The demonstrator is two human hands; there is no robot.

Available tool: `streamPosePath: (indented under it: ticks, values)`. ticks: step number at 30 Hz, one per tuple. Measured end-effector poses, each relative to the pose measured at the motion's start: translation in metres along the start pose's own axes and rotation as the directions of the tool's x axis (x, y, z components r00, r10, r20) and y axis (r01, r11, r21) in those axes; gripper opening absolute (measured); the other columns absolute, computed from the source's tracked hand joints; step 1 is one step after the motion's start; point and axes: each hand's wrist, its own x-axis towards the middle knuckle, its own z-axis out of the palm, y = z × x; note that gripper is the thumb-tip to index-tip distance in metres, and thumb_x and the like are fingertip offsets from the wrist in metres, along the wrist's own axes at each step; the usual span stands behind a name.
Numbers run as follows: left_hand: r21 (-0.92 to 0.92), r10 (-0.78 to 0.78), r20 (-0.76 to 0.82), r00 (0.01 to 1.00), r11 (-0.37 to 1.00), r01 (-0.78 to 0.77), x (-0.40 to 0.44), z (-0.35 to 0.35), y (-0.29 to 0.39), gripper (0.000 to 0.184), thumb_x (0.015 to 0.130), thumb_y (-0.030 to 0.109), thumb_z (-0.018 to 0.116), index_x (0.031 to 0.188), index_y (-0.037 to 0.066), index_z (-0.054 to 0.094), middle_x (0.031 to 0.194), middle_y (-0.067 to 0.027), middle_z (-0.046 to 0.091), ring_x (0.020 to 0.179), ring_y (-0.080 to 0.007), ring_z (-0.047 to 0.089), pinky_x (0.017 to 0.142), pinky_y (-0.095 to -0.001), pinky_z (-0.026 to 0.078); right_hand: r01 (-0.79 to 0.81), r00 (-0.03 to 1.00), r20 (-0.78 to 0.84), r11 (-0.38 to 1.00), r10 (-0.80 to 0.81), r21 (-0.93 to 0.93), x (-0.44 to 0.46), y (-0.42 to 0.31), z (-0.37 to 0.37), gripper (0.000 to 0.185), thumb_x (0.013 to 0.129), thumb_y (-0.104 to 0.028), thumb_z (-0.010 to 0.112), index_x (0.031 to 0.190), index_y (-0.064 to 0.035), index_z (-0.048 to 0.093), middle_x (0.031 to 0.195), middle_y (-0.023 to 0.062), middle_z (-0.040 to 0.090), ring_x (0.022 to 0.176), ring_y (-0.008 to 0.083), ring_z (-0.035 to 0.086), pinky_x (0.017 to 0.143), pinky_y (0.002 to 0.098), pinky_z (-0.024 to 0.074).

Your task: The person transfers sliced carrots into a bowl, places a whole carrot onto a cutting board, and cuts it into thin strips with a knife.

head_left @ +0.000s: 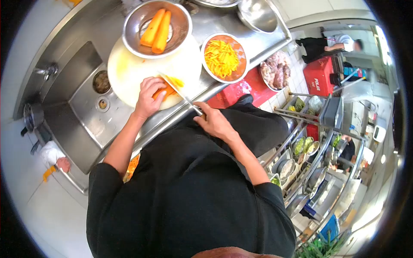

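My right hand (pixel 211 121) is wrapped round the handle of a knife (pixel 180 95), whose blade lies across orange carrot pieces (pixel 169 89) on a round white cutting board (pixel 122 71). Curled over the carrot, my left hand (pixel 149 96) presses it to the board close beside the blade. Some yellow-orange slices lie just beyond the blade. At the board's far edge stands a metal bowl (pixel 183 23) with peeled carrots (pixel 159 32) in it. To its right, a colander (pixel 243 64) holds a heap of cut carrot strips (pixel 220 59).
A steel sink (pixel 86 109) with a tap (pixel 48 71) lies at the left. An empty metal bowl (pixel 258 16) stands at the back right. Below the counter is a bowl of meat (pixel 275 71). Racks (pixel 301 161) and a person in the distance (pixel 342 43) are on the right.
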Motion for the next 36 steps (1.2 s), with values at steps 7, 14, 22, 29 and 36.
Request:
streamPosePath:
  ticks: [7,14,22,29,36]
  values:
    - [0.046,-0.166,-0.049,0.985,0.985,0.168,-0.020,-0.035,-0.009,0.019,0.085,-0.001,0.068,0.104,0.002,0.070,0.118,-0.0149,0.068,0.116,-0.0340,0.061,0.104,-0.0423,0.047,0.161,0.954,-0.195,0.938,-0.228,-0.308,-0.003,0.010,0.026,0.041,0.101,-0.020,0.060,0.138,-0.0053,0.053,0.111,0.0233,0.069,0.096,0.0452,0.069,0.085,0.0533,0.0569]
    - [0.146,-0.120,0.083,0.989,0.983,0.107,-0.036,-0.047,-0.015,0.023,0.085,0.000,0.070,0.108,0.002,0.070,0.118,-0.0143,0.068,0.113,-0.0331,0.063,0.102,-0.0413,0.047,0.147,0.928,-0.266,0.913,-0.261,-0.381,0.002,0.004,0.024,0.026,0.099,-0.019,0.061,0.118,-0.0025,0.055,0.095,0.0257,0.069,0.078,0.0452,0.070,0.069,0.0547,0.0579]
    - [0.189,-0.069,0.098,0.993,0.981,0.050,-0.031,-0.040,-0.015,0.026,0.083,0.006,0.076,0.108,0.003,0.069,0.113,-0.0117,0.070,0.108,-0.0318,0.064,0.097,-0.0427,0.047,0.011,0.952,-0.282,0.933,-0.120,-0.360,0.005,-0.001,0.023,0.027,0.102,-0.028,0.060,0.109,-0.0022,0.055,0.077,0.0268,0.069,0.075,0.0483,0.069,0.068,0.0595,0.0551]
    - [0.176,0.096,0.103,0.990,0.978,-0.113,-0.007,-0.028,0.005,0.027,0.083,0.012,0.077,0.106,0.002,0.068,0.116,-0.0111,0.068,0.113,-0.0328,0.062,0.098,-0.0440,0.046,-0.035,0.960,-0.274,0.947,-0.057,-0.319,0.006,0.001,0.031,0.029,0.102,-0.030,0.061,0.109,-0.0020,0.056,0.079,0.0272,0.070,0.077,0.0493,0.069,0.070,0.0602,0.0551]
    - [0.152,0.164,0.252,0.954,0.967,-0.207,0.002,-0.013,-0.007,0.024,0.084,0.015,0.074,0.104,0.006,0.067,0.113,-0.0079,0.066,0.115,-0.0287,0.060,0.099,-0.0419,0.044,-0.054,0.960,-0.276,0.927,-0.054,-0.372,0.010,0.002,0.043,0.029,0.102,-0.030,0.062,0.103,-0.0014,0.058,0.075,0.0265,0.069,0.072,0.0475,0.070,0.067,0.0588,0.0556]
